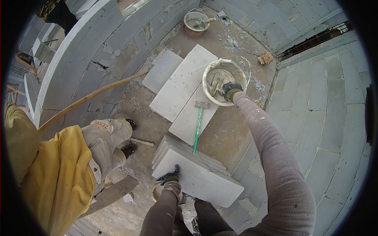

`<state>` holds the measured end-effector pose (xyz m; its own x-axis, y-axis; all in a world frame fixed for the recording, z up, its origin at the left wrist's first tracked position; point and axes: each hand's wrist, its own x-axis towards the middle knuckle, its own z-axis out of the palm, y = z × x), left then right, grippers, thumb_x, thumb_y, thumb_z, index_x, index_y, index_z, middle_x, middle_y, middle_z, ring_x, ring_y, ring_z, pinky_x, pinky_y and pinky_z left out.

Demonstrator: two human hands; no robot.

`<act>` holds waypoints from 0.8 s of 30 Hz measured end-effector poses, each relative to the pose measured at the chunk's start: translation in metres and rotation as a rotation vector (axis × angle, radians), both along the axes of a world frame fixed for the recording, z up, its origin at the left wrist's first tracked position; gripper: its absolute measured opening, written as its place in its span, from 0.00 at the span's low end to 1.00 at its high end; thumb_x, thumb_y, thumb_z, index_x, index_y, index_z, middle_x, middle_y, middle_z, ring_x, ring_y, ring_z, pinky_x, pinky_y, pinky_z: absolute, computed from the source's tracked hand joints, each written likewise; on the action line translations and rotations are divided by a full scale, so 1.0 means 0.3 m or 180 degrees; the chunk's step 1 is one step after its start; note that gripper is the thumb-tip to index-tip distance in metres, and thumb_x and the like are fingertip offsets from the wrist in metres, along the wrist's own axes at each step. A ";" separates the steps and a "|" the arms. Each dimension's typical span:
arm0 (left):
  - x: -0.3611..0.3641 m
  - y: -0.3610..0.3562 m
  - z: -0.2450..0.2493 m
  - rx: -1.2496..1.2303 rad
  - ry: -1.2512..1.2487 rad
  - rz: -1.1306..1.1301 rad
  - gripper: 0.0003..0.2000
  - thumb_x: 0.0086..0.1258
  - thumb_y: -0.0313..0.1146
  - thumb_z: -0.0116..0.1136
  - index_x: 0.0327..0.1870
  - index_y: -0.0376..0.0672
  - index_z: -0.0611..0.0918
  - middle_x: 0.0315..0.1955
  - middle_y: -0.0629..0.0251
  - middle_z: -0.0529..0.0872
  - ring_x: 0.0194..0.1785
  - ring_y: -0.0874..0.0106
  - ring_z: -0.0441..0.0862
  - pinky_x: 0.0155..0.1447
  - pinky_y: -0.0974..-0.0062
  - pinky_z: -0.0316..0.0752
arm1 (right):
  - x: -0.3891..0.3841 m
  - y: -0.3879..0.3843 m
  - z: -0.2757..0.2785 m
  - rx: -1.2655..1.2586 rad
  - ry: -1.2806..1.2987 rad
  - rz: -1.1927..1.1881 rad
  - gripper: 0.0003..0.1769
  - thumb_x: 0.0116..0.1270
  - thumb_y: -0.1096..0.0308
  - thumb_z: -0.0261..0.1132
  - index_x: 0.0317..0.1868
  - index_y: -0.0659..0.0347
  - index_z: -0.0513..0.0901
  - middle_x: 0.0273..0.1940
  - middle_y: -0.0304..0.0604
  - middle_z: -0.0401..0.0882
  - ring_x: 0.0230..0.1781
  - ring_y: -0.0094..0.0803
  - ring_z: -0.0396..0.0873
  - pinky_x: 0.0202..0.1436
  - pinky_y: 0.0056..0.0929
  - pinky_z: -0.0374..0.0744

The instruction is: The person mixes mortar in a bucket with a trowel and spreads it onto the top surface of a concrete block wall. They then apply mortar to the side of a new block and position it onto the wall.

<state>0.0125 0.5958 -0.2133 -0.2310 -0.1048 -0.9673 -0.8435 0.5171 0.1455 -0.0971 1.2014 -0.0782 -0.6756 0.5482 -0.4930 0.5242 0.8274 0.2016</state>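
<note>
Right grip (232,91), gloved, reaches into the mortar bucket (228,64) between one and two o'clock; I cannot tell whether its fingers pinch a tool. Left grip (171,175), also gloved, touches the front slab of a tilted stack (208,183) at six o'clock; whether it pinches that slab I cannot tell. Toward the bucket's nine o'clock, flat slabs (182,87) lie on the floor (232,126), a green-handled hammer (198,128) atop them. Farther out, a smaller bucket (193,31) stands at twelve, a yellow-clad co-worker (59,159) at eight.
</note>
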 end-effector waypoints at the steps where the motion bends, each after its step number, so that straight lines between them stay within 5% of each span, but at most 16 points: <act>1: -0.002 0.004 0.001 0.0018 0.0003 0.0014 0.31 0.67 0.50 0.56 0.63 0.33 0.69 0.51 0.51 0.82 0.57 0.65 0.78 0.57 0.69 0.72 | 0.011 0.026 -0.010 -0.0069 -0.0013 0.0001 0.18 0.55 0.55 0.66 0.45 0.50 0.85 0.47 0.47 0.84 0.49 0.46 0.82 0.54 0.42 0.79; 6: -0.001 0.006 -0.024 0.0057 0.0080 0.0022 0.32 0.68 0.50 0.56 0.64 0.33 0.69 0.51 0.51 0.82 0.57 0.65 0.78 0.57 0.69 0.71 | 0.142 0.093 -0.077 0.0073 0.0703 -0.0253 0.25 0.55 0.46 0.68 0.49 0.52 0.83 0.53 0.47 0.81 0.55 0.46 0.78 0.58 0.42 0.76; 11: 0.015 0.003 -0.037 0.0106 0.0164 0.0000 0.32 0.68 0.50 0.55 0.64 0.33 0.69 0.52 0.51 0.82 0.58 0.64 0.78 0.58 0.69 0.71 | -0.012 0.049 0.041 0.0035 0.0121 0.0454 0.24 0.54 0.47 0.69 0.44 0.55 0.84 0.47 0.50 0.83 0.48 0.46 0.82 0.52 0.42 0.80; 13: 0.009 0.015 -0.048 0.0135 0.0193 0.0001 0.32 0.68 0.50 0.55 0.64 0.33 0.68 0.52 0.51 0.82 0.58 0.64 0.78 0.58 0.69 0.71 | -0.029 0.028 0.235 -0.0052 0.0079 0.0292 0.24 0.54 0.49 0.68 0.47 0.56 0.85 0.47 0.48 0.84 0.47 0.45 0.83 0.51 0.40 0.80; 15: -0.001 0.027 -0.047 0.0177 0.0196 0.0007 0.32 0.68 0.50 0.55 0.64 0.33 0.68 0.52 0.51 0.82 0.58 0.64 0.77 0.59 0.69 0.71 | 0.025 -0.001 0.460 -0.0658 -0.0073 -0.0721 0.19 0.56 0.55 0.70 0.42 0.61 0.84 0.37 0.48 0.84 0.41 0.42 0.83 0.45 0.34 0.81; 17: -0.013 0.038 -0.037 0.0220 0.0208 0.0003 0.32 0.68 0.50 0.55 0.64 0.33 0.68 0.52 0.51 0.82 0.58 0.64 0.77 0.59 0.69 0.71 | 0.266 0.064 0.503 -0.2846 0.1363 -0.2272 0.19 0.58 0.58 0.70 0.45 0.62 0.83 0.36 0.45 0.83 0.33 0.39 0.83 0.40 0.32 0.81; 19: -0.026 0.033 -0.031 0.0235 0.0199 -0.0011 0.32 0.69 0.50 0.55 0.64 0.33 0.68 0.52 0.52 0.82 0.58 0.64 0.77 0.59 0.69 0.71 | 0.432 0.098 0.489 -0.1218 0.1977 0.2081 0.18 0.62 0.60 0.67 0.50 0.61 0.81 0.38 0.44 0.84 0.24 0.35 0.82 0.32 0.33 0.82; 20: -0.029 0.035 -0.027 0.0248 0.0189 -0.0027 0.32 0.69 0.50 0.55 0.64 0.33 0.68 0.52 0.52 0.82 0.59 0.64 0.77 0.59 0.69 0.70 | 0.555 0.121 0.359 -0.2382 0.2364 0.0278 0.18 0.65 0.60 0.65 0.52 0.59 0.79 0.38 0.44 0.84 0.23 0.33 0.82 0.27 0.31 0.81; 22: -0.033 0.033 -0.026 0.0251 0.0182 -0.0047 0.32 0.69 0.50 0.54 0.64 0.33 0.68 0.52 0.52 0.82 0.59 0.64 0.77 0.59 0.69 0.70 | 0.660 0.070 0.295 -0.3428 0.2621 -0.1642 0.18 0.67 0.61 0.63 0.55 0.58 0.78 0.38 0.45 0.84 0.22 0.31 0.82 0.22 0.28 0.81; 24: -0.029 0.026 -0.030 0.0245 0.0170 -0.0070 0.32 0.69 0.50 0.54 0.64 0.33 0.68 0.52 0.52 0.81 0.59 0.64 0.77 0.60 0.69 0.70 | 0.631 -0.046 0.374 -0.5821 0.2549 -0.4408 0.16 0.73 0.61 0.56 0.51 0.64 0.78 0.34 0.47 0.81 0.22 0.23 0.78 0.16 0.13 0.76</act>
